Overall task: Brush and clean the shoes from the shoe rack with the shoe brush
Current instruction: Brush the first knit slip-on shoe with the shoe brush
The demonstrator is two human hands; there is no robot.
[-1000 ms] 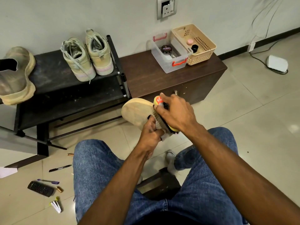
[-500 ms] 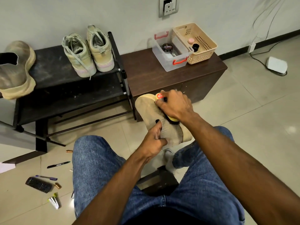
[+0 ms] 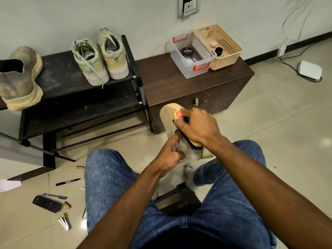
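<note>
Clear bin (image 3: 186,69) with red handles sits on the brown cabinet (image 3: 168,87), a black polish tin (image 3: 187,51) inside it. Touching its right side, a beige basket (image 3: 228,59) holds a small pink item (image 3: 213,43) and a black cap-like item (image 3: 218,51); cannot tell what either is.

Left hand (image 3: 170,153) grips the heel end of a tan shoe (image 3: 168,119), fingers curled round it, thumb up along the side. The shoe is held in the air in front of the cabinet, above the knees, toe pointing away, sole side turned left. Right hand (image 3: 198,129) is closed over a yellow brush (image 3: 181,116) with a red label, fingers wrapped over its back, dark bristles pressed on the shoe's upper.

Black rack (image 3: 71,97) stands left of the cabinet, touching it. On its top shelf: a pair of pale sneakers (image 3: 100,56) at the right end, side by side, heels toward the camera; a second tan shoe (image 3: 21,79) at the left end, dusty.

Floor (image 3: 269,126) left of the jeans (image 3: 111,186): black marker (image 3: 67,182), purple pen (image 3: 54,196), remote (image 3: 47,203), two small brass-coloured pieces (image 3: 67,204), a foil scrap (image 3: 63,222). White device (image 3: 309,70) with cable lies on the floor far right.
</note>
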